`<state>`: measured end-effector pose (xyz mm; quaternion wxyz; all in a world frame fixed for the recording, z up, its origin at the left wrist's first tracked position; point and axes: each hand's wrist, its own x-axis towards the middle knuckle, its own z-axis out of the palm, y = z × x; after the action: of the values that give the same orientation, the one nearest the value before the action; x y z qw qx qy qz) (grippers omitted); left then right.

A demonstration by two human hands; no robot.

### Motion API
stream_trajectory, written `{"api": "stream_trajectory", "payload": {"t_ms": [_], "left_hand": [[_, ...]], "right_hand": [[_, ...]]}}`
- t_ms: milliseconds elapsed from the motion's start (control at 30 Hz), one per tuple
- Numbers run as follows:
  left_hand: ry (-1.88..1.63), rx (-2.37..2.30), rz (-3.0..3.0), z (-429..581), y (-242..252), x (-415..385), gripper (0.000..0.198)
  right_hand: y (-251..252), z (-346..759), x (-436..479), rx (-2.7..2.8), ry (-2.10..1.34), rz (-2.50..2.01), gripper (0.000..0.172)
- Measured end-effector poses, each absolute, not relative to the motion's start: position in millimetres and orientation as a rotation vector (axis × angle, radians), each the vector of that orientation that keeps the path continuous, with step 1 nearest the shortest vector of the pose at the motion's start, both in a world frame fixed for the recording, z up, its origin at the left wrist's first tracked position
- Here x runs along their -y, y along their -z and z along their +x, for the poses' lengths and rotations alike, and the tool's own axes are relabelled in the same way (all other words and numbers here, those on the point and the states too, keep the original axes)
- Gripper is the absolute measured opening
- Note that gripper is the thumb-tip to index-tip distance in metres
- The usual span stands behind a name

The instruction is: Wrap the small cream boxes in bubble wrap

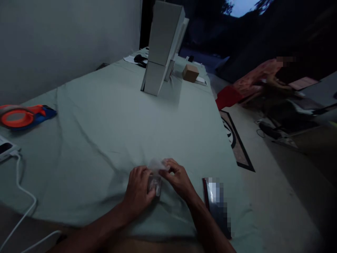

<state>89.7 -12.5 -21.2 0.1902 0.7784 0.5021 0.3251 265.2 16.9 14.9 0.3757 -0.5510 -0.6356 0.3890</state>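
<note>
Near the front edge of the cloth-covered table (126, 133), my left hand (137, 191) is closed around a small clear, shiny container (156, 185), its thumb lying along the near side. A thin translucent piece (156, 165) rises at the container's far end. My right hand (179, 178) pinches that piece between thumb and fingers, just right of my left hand. Dim light and blur hide whether the piece is joined to the container, and what the container holds. To the right of my right forearm lies a dark, glossy flat object (217, 205), partly pixelated.
Tall white panels (163, 42) stand farther back, near a brown cardboard box (191, 73). At left lie an orange-and-blue ring-shaped object (19, 117) and a white device (6, 147) with a cable (19, 182). Beyond the right edge are a person (259, 77), a red chair (229, 97) and a mat (238, 144).
</note>
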Motion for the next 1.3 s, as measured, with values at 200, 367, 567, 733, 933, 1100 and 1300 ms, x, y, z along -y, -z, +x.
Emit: {"api": "stream_trajectory", "payload": {"t_ms": [200,367,567,733,933,1100,1300], "left_hand": [[-0.983,-1.395,2.135,83,30,14,0.069],[-0.868,-1.255,2.055,80,30,12,0.028],[-0.818,-1.220,1.963,78,26,4,0.023],[-0.707,-1.080,1.800,67,12,-9,0.055],[-0.594,-1.014,1.464,64,6,-13,0.074],[-0.629,-0.965,1.287,72,16,-14,0.081],[-0.628,-1.015,1.269,79,16,-16,0.080]], "right_hand": [[-3,256,34,2.051,-0.477,-1.288,0.039],[-2,254,52,2.268,-0.319,-1.277,0.046],[1,257,45,2.302,-0.336,-1.284,0.047],[3,266,17,1.907,-0.768,-1.327,0.026],[3,267,-1,1.400,-1.500,-1.419,0.026],[5,265,5,1.407,-1.449,-1.474,0.035],[6,269,11,1.373,-1.316,-1.483,0.042]]}}
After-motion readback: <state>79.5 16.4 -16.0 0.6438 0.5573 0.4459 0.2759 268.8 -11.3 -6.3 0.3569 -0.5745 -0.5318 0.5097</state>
